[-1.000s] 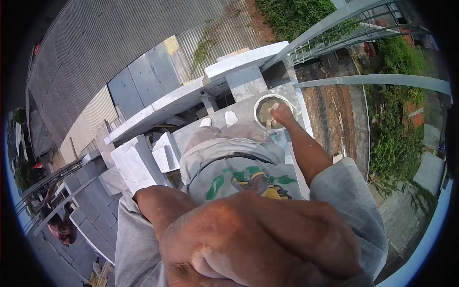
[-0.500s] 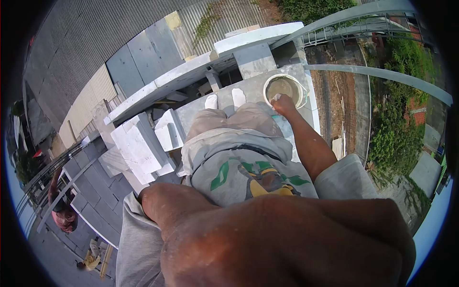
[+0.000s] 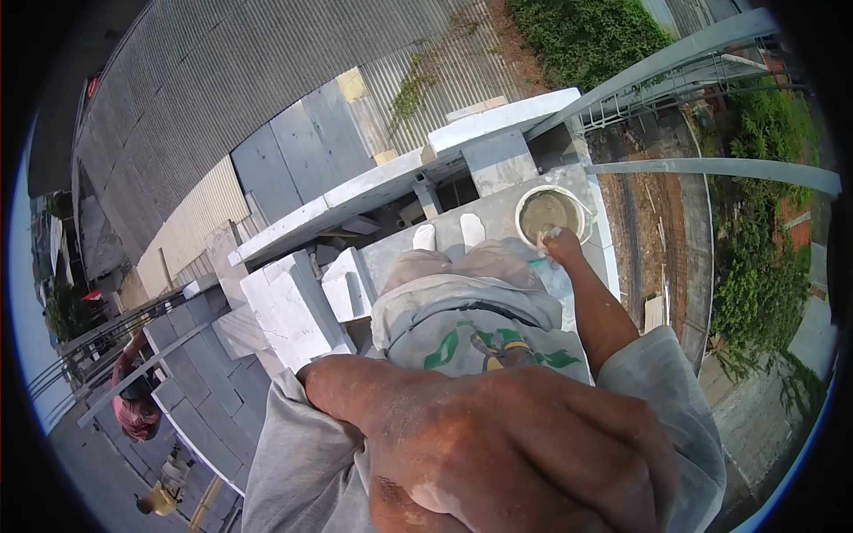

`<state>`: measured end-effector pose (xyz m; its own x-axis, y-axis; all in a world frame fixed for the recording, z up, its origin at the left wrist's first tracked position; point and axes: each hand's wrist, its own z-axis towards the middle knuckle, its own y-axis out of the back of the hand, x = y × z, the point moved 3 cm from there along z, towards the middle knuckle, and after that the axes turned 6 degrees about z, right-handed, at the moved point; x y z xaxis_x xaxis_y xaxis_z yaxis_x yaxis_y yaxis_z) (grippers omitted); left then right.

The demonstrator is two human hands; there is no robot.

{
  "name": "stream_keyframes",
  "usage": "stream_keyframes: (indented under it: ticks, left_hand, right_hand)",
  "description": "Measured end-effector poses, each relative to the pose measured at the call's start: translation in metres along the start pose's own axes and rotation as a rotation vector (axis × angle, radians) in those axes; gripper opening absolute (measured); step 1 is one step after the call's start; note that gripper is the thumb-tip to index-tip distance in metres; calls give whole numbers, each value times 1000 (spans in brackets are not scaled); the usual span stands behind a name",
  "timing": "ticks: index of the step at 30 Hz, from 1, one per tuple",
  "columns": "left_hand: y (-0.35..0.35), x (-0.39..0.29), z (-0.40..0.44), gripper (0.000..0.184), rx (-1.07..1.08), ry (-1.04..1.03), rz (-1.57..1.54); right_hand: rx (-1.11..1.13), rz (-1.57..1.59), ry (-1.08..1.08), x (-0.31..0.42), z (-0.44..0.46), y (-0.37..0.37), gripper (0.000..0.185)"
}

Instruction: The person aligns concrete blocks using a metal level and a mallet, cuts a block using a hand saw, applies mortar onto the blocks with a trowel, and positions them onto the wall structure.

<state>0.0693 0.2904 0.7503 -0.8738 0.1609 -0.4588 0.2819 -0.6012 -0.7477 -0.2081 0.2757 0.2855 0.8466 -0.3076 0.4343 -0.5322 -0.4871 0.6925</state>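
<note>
A round white bucket point(image 3: 579, 206) with grey wet mix inside stands on the grey ledge at upper right. At its near rim is my right hand point(image 3: 560, 245), fingers closed round something small and pale that I cannot make out. My left hand point(image 3: 542, 435) looms very large at the bottom centre, close to the camera and in front of my shirt point(image 3: 453, 342). Its fingertips are hidden, so whether it holds anything does not show. White blocks point(image 3: 289, 306) lie to the left of my legs.
Both my feet point(image 3: 472, 229) are on the narrow ledge point(image 3: 395, 253), beside a low white block wall point(image 3: 355, 185) with gaps behind it. Metal bars point(image 3: 711, 166) cross at right above lower ground. Two other people point(image 3: 137, 413) are at lower left.
The whole view has shifted, moving the bucket and ledge rightward in the frame. My right hand has gone from over the mix to the near rim. My left hand stays close to the camera.
</note>
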Motion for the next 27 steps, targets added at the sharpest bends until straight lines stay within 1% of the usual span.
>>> stream_keyframes:
  ticks: [1,2,3,4,5,6,8,10,12,13,14,16,18,22,25,27]
  left_hand:
    - [2,0,1,38,7,5,12]
    - [3,1,0,38,16,11,24]
    - [3,2,0,38,34,17,44]
    - [4,3,-1,38,60,29,70]
    - [6,5,-1,38,85,44,86]
    - [7,8,-3,38,100,54,95]
    - [8,11,-2,38,123,64,98]
    - [11,13,-2,37,125,57,125]
    - [11,15,-2,37,150,51,157]
    - [12,17,-2,37,170,49,169]
    - [12,18,-2,37,177,47,171]
    - [12,16,-2,37,177,29,187]
    - [14,12,0,37,170,25,201]
    - [10,3,0,37,139,17,267]
    - [0,-9,-3,36,120,4,329]
    - [-6,-18,-6,36,111,-15,393]
  right_hand:
    - [44,23,-49,0,-5,3,42]
    - [79,155,-259,6,-15,11,42]
    - [87,184,-275,-8,-13,5,43]
    - [93,243,-353,9,-23,18,41]
    - [34,157,-295,38,-36,40,44]
    - [-11,179,-278,1,-21,19,47]
    - [-117,-11,-177,-19,-11,12,48]
    - [-50,99,-300,-8,-12,23,46]
    - [-103,140,-200,-25,2,10,48]
    - [-130,115,-160,-18,0,14,48]
    - [-143,82,-170,-11,-5,19,48]
    - [-31,102,-205,-25,-3,8,50]
    - [-56,111,-230,-28,-3,9,52]
    - [-27,66,-234,-30,-4,15,52]
    - [-71,51,-261,-44,3,16,52]
    - [-26,78,-252,-34,-1,29,51]
